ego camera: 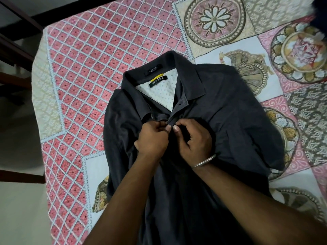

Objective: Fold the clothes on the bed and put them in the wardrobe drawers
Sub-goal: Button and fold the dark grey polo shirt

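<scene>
A dark grey polo shirt (pixel 230 106) lies face up on the bed (pixel 99 55), collar pointing away from me, with a white dotted inner yoke and a "HOLLYWOOD" label showing. My left hand (pixel 152 138) pinches the left edge of the button placket just below the collar. My right hand (pixel 192 138), a metal bangle on its wrist, pinches the right edge of the placket. The fingertips of both hands meet at the shirt's front opening. One button shows above them.
The bed has a patterned quilt, pink lattice on the left and floral medallions on the right. The floor (pixel 17 200) and dark wooden furniture (pixel 16 50) lie to the left. A dark, blurred object (pixel 320 13) sits at the top right corner.
</scene>
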The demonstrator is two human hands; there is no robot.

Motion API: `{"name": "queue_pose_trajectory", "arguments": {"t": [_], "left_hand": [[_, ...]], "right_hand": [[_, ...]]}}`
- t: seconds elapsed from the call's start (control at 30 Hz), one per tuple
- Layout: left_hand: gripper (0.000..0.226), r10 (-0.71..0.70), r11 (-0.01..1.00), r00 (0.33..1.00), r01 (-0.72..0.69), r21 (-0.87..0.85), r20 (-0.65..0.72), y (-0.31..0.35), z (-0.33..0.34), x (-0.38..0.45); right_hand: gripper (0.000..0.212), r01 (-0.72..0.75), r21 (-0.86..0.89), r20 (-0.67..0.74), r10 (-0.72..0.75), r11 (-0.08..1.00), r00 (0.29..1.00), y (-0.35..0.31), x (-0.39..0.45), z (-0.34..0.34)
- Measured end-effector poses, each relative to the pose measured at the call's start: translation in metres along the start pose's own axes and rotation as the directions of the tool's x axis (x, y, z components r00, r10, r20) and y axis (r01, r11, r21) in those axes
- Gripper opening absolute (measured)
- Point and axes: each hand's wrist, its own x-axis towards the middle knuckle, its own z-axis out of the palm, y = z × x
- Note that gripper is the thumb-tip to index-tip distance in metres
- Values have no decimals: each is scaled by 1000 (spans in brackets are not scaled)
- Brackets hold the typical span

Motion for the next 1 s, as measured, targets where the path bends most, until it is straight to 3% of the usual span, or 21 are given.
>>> {"name": "queue_pose_trajectory", "arguments": {"t": [0.07, 0.27, 0.37, 0.5, 0.7, 0.77, 0.87, 1.0], "left_hand": [[22, 33, 998, 999, -31, 48, -30, 0, 2, -3], [22, 89, 996, 989, -87, 23, -117, -4, 6, -13], [11, 129, 974, 972, -88, 209, -194, 4, 9, -19], [17, 119, 949, 981, -67, 309, -151, 7, 10, -19], [19, 31, 986, 995, -15, 167, -92, 8, 4, -15], [23, 25, 999, 996, -23, 26, -87, 7, 2, -17], [11, 101, 983, 973, -130, -127, -209, 2, -3, -26], [10, 275, 949, 899, -310, -52, -341, 7, -12, -33]], "right_hand": [[21, 3, -33, -1, -3, 999, 1000, 1, -1, 1], [24, -10, -142, 8, 11, 990, 1000, 2, -4, 6], [26, -15, -152, 10, 16, 988, 1000, 3, -2, 7], [28, -66, -156, -6, 66, 986, 998, 3, -1, 8], [31, -69, -114, 26, 73, 991, 997, -3, 0, 4], [30, -62, -125, 33, 67, 990, 997, -3, 0, 4], [29, -69, -113, 8, 70, 991, 997, -5, -1, 3], [16, -98, -92, -51, 94, 991, 994, -6, -1, 5]]}}
